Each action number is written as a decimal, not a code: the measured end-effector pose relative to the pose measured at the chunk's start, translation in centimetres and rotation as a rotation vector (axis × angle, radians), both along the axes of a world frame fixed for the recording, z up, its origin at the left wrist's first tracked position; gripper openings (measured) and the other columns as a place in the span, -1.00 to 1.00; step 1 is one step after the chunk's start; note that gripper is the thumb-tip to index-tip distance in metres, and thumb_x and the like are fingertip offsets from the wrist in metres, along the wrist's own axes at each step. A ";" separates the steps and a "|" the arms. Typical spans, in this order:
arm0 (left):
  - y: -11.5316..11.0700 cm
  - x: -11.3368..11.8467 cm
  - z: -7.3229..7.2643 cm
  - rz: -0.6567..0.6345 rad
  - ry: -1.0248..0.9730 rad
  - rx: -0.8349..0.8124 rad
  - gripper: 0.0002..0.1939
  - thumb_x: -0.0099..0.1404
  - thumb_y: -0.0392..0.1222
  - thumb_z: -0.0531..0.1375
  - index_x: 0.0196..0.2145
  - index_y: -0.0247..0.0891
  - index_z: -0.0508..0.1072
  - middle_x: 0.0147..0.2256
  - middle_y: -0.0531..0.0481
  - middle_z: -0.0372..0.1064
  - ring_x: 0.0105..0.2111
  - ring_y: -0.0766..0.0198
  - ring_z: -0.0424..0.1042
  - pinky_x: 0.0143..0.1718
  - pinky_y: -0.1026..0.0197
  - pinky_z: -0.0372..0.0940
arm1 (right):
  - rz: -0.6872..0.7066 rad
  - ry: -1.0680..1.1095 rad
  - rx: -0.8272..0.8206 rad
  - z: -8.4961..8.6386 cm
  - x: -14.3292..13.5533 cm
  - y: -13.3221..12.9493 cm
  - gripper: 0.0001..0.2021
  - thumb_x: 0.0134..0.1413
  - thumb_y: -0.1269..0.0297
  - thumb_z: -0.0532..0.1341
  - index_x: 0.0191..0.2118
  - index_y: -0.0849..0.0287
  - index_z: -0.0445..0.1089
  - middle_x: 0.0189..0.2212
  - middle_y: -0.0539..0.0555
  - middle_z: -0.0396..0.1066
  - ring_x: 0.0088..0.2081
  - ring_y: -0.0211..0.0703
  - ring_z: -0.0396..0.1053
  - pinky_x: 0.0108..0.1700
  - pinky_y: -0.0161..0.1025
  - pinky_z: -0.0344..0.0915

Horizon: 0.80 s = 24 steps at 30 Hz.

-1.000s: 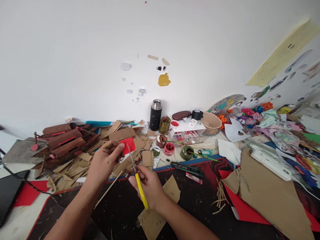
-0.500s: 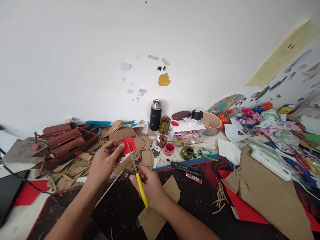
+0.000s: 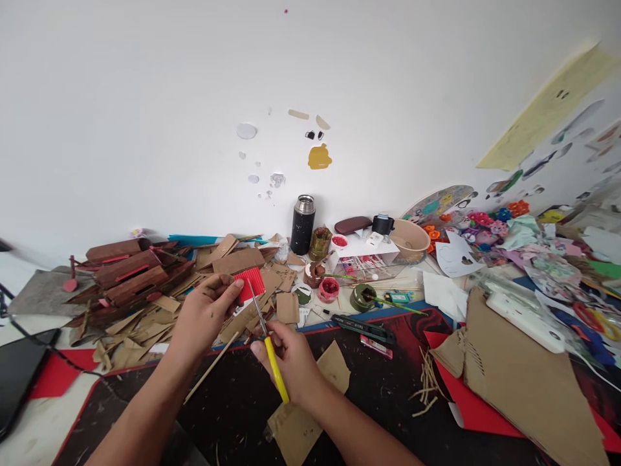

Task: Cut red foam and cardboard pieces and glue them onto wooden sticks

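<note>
A small ridged red piece (image 3: 253,282) is pinched between the thumb and fingers of my left hand (image 3: 211,309), at the centre left. My right hand (image 3: 291,362) is closed round the yellow handles of a pair of scissors (image 3: 272,369). The scissors point up and to the left, and their metal blades lie at the red piece. Whether the blades are parted is too small to tell. Below my right hand a piece of brown cardboard (image 3: 295,433) rests on the dark mat (image 3: 233,414).
Cardboard scraps (image 3: 140,327) and brown model boats (image 3: 130,275) fill the left side. Behind the hands stand a black flask (image 3: 303,226) and paint jars (image 3: 328,290). A utility knife (image 3: 363,328) lies right of them. Large cardboard (image 3: 524,382) covers the right.
The view has shifted very slightly, so the wall and flask sit a little lower. Both hands keep their hold on the red piece and the scissors.
</note>
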<state>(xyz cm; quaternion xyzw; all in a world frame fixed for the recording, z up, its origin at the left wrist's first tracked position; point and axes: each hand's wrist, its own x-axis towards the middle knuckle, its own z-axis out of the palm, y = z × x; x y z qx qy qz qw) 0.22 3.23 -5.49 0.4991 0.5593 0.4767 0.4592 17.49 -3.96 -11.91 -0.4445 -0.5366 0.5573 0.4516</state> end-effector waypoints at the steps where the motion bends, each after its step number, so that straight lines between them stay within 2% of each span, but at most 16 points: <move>1: 0.0 0.0 0.1 -0.003 0.006 -0.003 -0.53 0.11 0.25 0.44 -0.39 -0.14 0.39 -0.60 0.17 0.27 -0.62 0.31 0.21 -0.59 0.29 0.09 | 0.006 0.001 0.005 -0.1 0.1 0.0 -0.54 0.16 -0.08 0.47 -0.01 0.19 0.60 -0.47 -0.06 0.33 -0.43 -0.24 0.20 -0.39 -0.33 0.21; 10: -0.4 0.0 1.2 -0.013 0.072 0.023 -0.54 0.11 0.26 0.44 -0.45 -0.14 0.40 -0.61 0.14 0.32 -0.62 0.30 0.25 -0.62 0.29 0.09 | 0.067 0.040 -0.056 0.1 0.4 -0.3 -0.45 0.12 -0.17 0.50 0.04 0.14 0.58 -0.54 -0.10 0.25 -0.51 -0.25 0.24 -0.48 -0.35 0.20; 16: -0.5 0.2 1.7 -0.022 0.122 0.050 -0.52 0.11 0.30 0.41 -0.47 -0.14 0.42 -0.63 0.12 0.32 -0.64 0.29 0.26 -0.63 0.28 0.11 | 0.025 0.008 -0.066 -0.4 0.2 -0.4 -0.51 0.13 -0.20 0.48 -0.07 0.13 0.59 -0.59 -0.10 0.22 -0.56 -0.25 0.21 -0.54 -0.35 0.14; 24: -0.6 0.6 1.7 -0.040 0.101 0.042 -0.51 0.14 0.29 0.41 -0.48 -0.15 0.40 -0.64 0.12 0.34 -0.65 0.32 0.27 -0.63 0.30 0.14 | 0.018 -0.081 -0.093 0.0 0.2 -0.5 -0.56 0.22 -0.16 0.44 -0.08 0.15 0.59 -0.62 -0.13 0.22 -0.62 -0.31 0.15 -0.59 -0.39 0.10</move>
